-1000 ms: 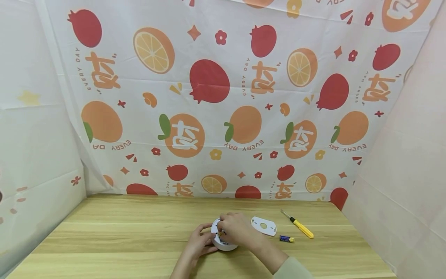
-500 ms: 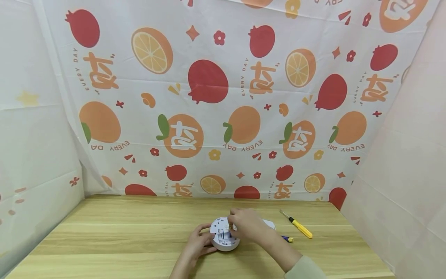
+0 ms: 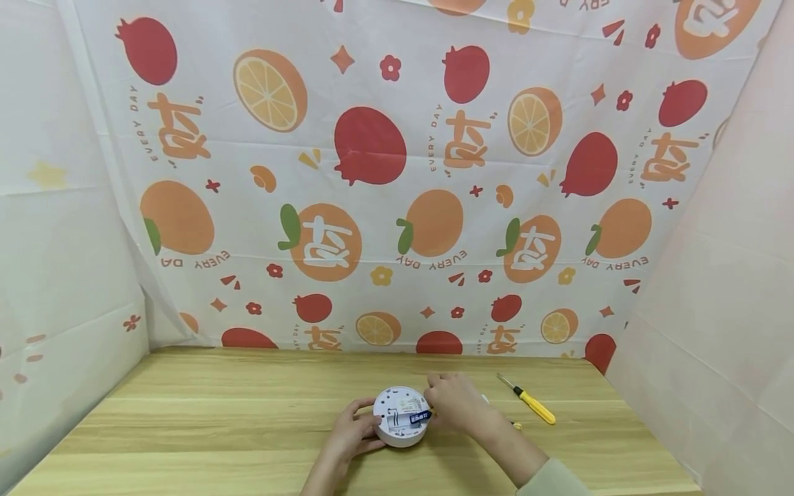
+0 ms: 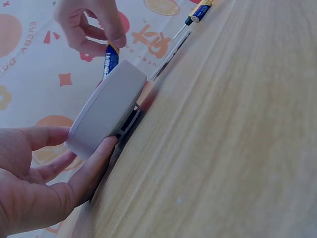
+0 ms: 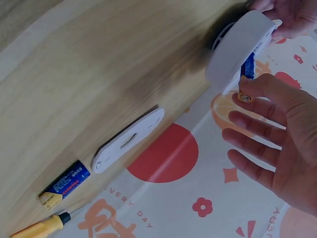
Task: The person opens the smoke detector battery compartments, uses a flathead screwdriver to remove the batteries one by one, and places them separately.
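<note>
Here, the left hand (image 3: 351, 432) grips a round white plastic device (image 3: 395, 412) while the right hand (image 3: 457, 399) pinches a blue-and-yellow cylindrical battery (image 3: 420, 417).

I count two hands over my feeds, one left hand (image 3: 350, 435) and one right hand (image 3: 455, 401). Batteries come to two: one pinched battery (image 3: 420, 417) and one loose battery (image 5: 68, 181). I see one round white case (image 3: 400, 439), one flat white plate (image 5: 119, 150), one screwdriver (image 3: 537, 406) and one sleeve (image 3: 555, 481). Around them I tally one counter (image 3: 236, 420), one fruit-print cloth (image 3: 397, 296) and two paler side sheets (image 3: 68, 241) (image 3: 713, 289).
</note>
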A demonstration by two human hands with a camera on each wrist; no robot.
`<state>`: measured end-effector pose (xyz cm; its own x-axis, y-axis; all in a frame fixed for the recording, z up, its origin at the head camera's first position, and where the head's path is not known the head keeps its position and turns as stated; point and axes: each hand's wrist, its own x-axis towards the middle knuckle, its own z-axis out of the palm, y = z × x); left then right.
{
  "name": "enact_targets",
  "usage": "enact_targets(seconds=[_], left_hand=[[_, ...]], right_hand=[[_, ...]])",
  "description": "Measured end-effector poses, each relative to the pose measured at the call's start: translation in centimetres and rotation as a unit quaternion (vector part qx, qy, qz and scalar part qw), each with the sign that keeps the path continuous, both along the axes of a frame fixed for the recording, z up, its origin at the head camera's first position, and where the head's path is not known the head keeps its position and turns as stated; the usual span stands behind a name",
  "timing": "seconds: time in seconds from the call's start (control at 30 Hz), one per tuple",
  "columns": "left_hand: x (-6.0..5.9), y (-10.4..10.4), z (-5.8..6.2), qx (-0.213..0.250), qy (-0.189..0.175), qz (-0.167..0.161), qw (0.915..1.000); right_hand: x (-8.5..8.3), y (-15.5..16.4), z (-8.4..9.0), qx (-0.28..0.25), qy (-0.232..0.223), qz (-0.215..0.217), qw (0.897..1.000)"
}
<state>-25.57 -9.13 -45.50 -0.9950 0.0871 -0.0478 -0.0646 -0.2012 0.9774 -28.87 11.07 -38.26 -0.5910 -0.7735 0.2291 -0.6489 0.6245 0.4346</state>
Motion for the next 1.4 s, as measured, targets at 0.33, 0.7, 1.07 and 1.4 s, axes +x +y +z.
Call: enact_targets(seconds=[0.33,0.7,1.07,1.4], left_hand=[[0.0,0.0,-0.1,0.006,-0.001,-0.002,1.0000],[0.0,-0.1,-0.1,0.005,0.000,-0.001,1.0000],[0.1,0.1,0.0,0.008,0.000,-0.002,1.0000],[0.1,0.0,-0.2,0.011,0.004,0.000,0.9999]], right_hand=[[-0.1,0.2,-0.3,-0.032,-0.044,0.002,0.999],[-0.4,0.9,-0.6,-0.075,-0.079,0.002,0.994],[-0.4,2.4,-0.2,-0.125,-0.117,-0.010,0.985],[-0.6,3.8,-0.1,-0.140,-0.108,-0.029,0.984]])
